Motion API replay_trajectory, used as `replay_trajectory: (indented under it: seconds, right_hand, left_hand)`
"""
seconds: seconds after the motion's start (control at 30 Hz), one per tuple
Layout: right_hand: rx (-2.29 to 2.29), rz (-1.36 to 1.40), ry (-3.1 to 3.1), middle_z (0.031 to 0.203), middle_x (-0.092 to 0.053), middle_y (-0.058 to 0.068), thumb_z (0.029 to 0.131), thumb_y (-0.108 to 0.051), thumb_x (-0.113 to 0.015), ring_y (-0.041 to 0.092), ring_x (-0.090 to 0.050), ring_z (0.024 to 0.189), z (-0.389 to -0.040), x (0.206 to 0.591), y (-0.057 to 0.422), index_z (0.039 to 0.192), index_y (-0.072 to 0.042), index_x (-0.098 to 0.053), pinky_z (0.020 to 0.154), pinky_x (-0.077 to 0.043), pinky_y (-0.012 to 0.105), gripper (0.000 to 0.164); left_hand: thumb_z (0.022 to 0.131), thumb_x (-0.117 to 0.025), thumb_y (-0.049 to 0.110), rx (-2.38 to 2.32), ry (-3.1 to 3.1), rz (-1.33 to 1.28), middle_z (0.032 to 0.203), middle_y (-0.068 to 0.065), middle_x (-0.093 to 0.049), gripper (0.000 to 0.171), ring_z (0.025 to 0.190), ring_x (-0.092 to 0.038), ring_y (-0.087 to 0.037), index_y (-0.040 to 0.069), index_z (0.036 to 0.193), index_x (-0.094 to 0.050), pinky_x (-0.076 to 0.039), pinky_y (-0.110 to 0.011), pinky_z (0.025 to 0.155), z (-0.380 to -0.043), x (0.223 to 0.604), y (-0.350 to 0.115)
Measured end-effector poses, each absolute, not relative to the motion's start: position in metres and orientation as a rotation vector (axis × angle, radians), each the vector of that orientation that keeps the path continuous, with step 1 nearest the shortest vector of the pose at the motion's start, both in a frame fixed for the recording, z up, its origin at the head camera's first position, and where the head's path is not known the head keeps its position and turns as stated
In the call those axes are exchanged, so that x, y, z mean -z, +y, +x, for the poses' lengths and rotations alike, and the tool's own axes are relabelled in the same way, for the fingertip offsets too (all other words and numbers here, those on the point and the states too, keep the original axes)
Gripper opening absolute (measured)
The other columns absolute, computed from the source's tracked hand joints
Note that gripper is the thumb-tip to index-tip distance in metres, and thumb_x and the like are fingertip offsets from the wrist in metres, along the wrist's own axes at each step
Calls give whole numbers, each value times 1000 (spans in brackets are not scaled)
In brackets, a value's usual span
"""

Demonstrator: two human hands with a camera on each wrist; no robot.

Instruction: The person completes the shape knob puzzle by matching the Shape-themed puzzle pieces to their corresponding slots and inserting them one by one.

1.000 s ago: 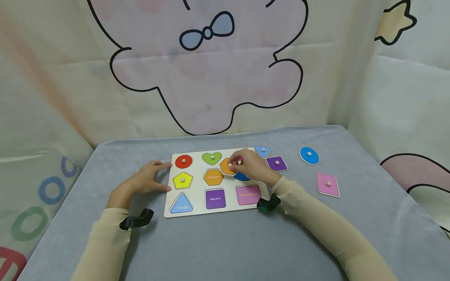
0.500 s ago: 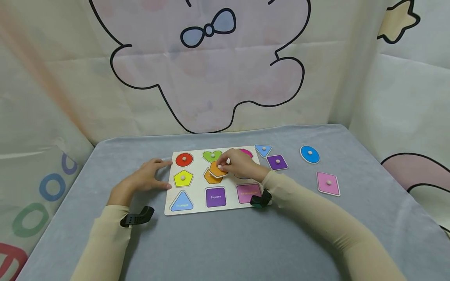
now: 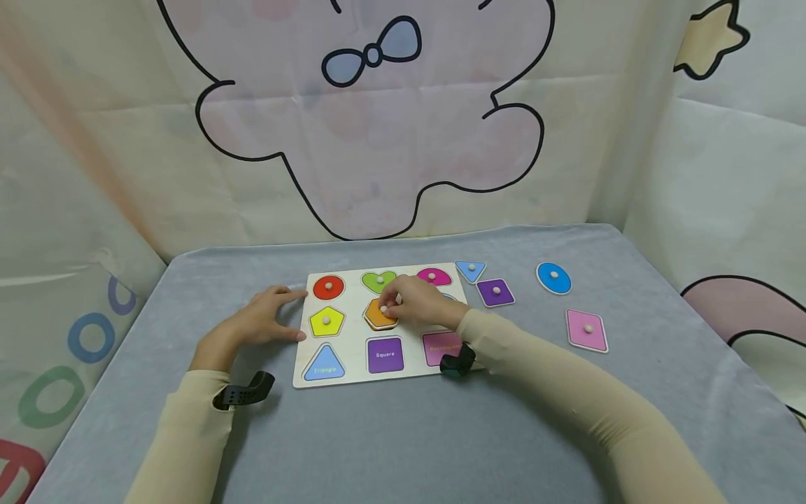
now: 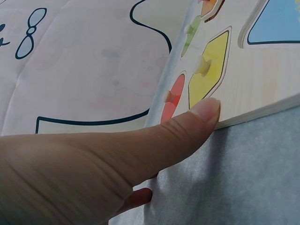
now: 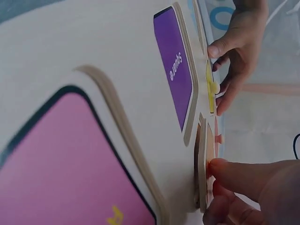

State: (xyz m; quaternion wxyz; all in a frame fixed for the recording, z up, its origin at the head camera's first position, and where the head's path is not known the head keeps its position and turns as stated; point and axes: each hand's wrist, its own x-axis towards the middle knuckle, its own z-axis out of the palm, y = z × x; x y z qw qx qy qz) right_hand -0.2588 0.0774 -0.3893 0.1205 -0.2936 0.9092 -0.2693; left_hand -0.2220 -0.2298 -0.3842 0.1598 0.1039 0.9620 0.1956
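My right hand (image 3: 420,301) pinches the small knob of an orange hexagon puzzle piece (image 3: 376,318). That piece lies over the hexagon recess in the middle of a wooden shape puzzle board (image 3: 354,350); in the right wrist view its edge stands slightly proud of the board. My left hand (image 3: 252,327) touches the board's left edge with thumb and a fingertip, thumb (image 4: 206,110) beside the yellow pentagon (image 4: 211,65). Red circle (image 3: 329,287), green heart (image 3: 378,281) and magenta semicircle (image 3: 434,276) pieces sit in the board. Triangle, square and rectangle recesses show their printed colours. My right hand partly hides a recess behind it.
Right of the board, on the grey cloth, lie a blue triangle piece (image 3: 471,270), a purple square piece (image 3: 495,294), a blue round piece (image 3: 554,278) and a pink rectangle piece (image 3: 588,331). A printed curtain (image 3: 378,140) stands behind the table.
My right hand has carried the orange hexagon leftward and down, from beside its recess to over it. The left hand stays at the board's edge.
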Motion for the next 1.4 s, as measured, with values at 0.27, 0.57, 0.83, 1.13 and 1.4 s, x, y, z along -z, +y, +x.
replay_trajectory:
  seconds: [0.27, 0.57, 0.83, 1.13, 1.4]
  right_hand:
    - [767, -851, 2632, 79, -61, -3, 95, -16, -71, 12, -55, 80, -261, 388, 74, 96, -13, -77, 71, -42, 22, 6]
    - [750, -836, 2632, 75, -60, -4, 94, -15, -72, 11, -54, 75, -260, 389, 71, 94, -12, -76, 68, -40, 20, 5]
    - [786, -799, 2617, 75, -61, -4, 93, -20, -74, 11, -54, 74, -259, 390, 71, 94, -13, -76, 66, -41, 20, 8]
    - [838, -801, 2614, 86, -69, -3, 95, -30, -71, 14, -57, 81, -255, 379, 80, 101, -13, -77, 67, -45, 22, 19]
    - [877, -830, 2691, 93, -71, 1, 96, -31, -70, 16, -57, 77, -255, 370, 101, 105, -13, -77, 65, -47, 23, 22]
  left_hand:
    - [80, -84, 40, -565, 2747, 305, 156, -31, -32, 92, 139, -31, -53, 12, 156, -40, -36, -73, 109, -222, 384, -230]
    - [81, -84, 40, -565, 2742, 303, 157, -31, -31, 92, 140, -30, -53, 12, 156, -39, -35, -74, 109, -223, 383, -230]
    - [81, -83, 42, -554, 2745, 300, 157, -30, -31, 92, 140, -31, -53, 13, 156, -39, -34, -75, 109, -224, 383, -228]
    - [81, -84, 40, -546, 2744, 291, 157, -31, -31, 92, 140, -31, -53, 12, 156, -39, -35, -75, 109, -223, 383, -227]
    - [80, -84, 42, -538, 2743, 281, 156, -31, -30, 94, 139, -30, -53, 13, 156, -39, -35, -75, 107, -222, 383, -228]
